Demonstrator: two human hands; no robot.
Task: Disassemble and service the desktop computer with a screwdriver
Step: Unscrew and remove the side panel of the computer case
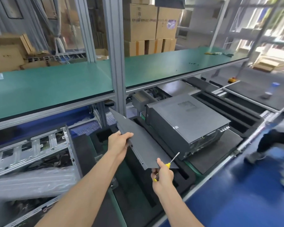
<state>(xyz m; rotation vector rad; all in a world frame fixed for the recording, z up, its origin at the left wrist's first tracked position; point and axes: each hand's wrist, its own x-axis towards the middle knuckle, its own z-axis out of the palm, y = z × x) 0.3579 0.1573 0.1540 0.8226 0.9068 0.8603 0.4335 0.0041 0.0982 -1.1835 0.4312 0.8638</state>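
My left hand [120,142] grips the long edge of the dark side panel [138,140], thumb on top and fingers [127,145] curled under the lip. My right hand [162,175] pinches the panel's near corner with the thumb on top, and the same hand is wrapped round the yellow-handled screwdriver [168,165], whose metal shaft points out toward 1 o'clock past the panel's edge. The panel is lifted clear of everything below, tilted, its far tip reaching toward 11 o'clock near the grey aluminium post [117,63].

Just beyond the panel, at 1 to 2 o'clock from my right hand, the desktop computer [187,122] lies on its side on a black foam tray [220,154], its rear ports facing me. The screwdriver tip sits near its lower corner but apart from it. Under my forearms is another black foam tray [138,194] with cut-outs.

At 9 o'clock from my left hand lies an opened metal chassis [31,149], cables visible inside, with clear plastic wrap [33,181] beside it. Above all this runs the green tabletop [56,86], and behind it are stacked cardboard boxes [151,23]. At 3 o'clock, on the blue floor [236,202], another person's legs [272,148] show, blurred.
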